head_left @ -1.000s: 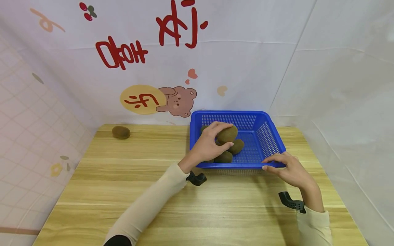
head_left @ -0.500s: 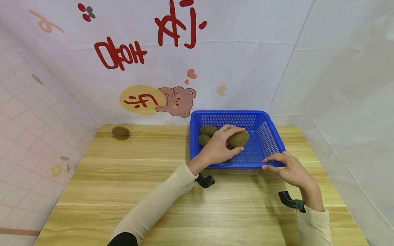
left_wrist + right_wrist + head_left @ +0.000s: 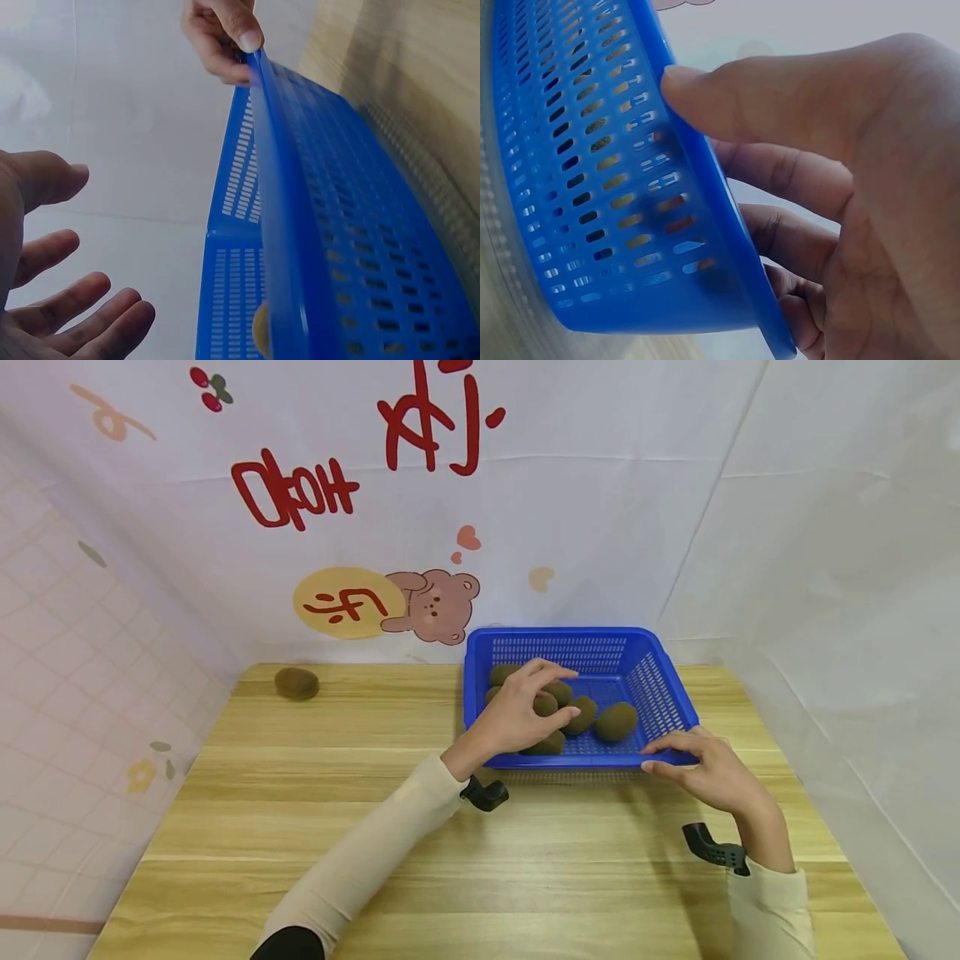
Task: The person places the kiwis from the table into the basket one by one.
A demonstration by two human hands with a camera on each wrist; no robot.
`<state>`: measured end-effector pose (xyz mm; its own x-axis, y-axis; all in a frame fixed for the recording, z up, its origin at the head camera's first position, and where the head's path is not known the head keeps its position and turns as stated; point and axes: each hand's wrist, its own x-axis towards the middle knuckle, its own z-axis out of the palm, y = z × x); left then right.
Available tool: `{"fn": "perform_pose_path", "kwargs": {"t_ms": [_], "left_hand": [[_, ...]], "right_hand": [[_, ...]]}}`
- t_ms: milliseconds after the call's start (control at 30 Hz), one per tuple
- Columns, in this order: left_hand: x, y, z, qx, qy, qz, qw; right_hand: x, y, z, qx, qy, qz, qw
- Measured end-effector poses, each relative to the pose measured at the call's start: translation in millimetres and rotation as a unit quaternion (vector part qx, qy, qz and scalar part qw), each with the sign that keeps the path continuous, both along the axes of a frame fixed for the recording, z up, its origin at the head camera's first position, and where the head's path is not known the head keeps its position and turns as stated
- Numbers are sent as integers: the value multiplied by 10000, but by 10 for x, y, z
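Observation:
My left hand (image 3: 517, 712) hovers over the left part of a blue plastic basket (image 3: 607, 762), fingers and thumb spread apart with nothing between them. Beneath it and to its right lie several brown kiwis, partly hidden by the hand. The rightmost kiwi (image 3: 617, 722) rests on the basket floor just beyond the others. At the basket's front right corner, my right hand (image 3: 712, 774) grips the rim. In the right wrist view its thumb (image 3: 705, 97) presses on the outside of the rim while the fingers reach behind it.
One more kiwi (image 3: 297, 683) lies alone at the far left of the wooden table (image 3: 360, 793). Behind the basket rises a white printed cloth (image 3: 600, 527), which also runs along both sides of the table.
My left hand carried a kiwi rightward, let it go on the basket floor, then drew back to the left. My right hand has stayed at the rim.

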<state>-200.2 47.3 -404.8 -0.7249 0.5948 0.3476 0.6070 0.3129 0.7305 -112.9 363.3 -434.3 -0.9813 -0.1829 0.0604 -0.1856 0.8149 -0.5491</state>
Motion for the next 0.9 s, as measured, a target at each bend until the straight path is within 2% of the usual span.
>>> {"fn": "perform_pose_path", "kwargs": {"t_ms": [200,467,667,900], "left_hand": [[-46,-112,17,-281,5,272,9992],[-142,-288,13,-524,132,735,9958],[-261,-501,-65,-483,156,1081,9928],[-385,-772,-179,-588,285,1546,9858]], "right_hand": [[6,12,17,10,58,42,10000],[17,14,40,23,-120,-6,9999],[4,8,38,53,-125,16,9999],[-5,6,36,53,-57,80,9999]]}}
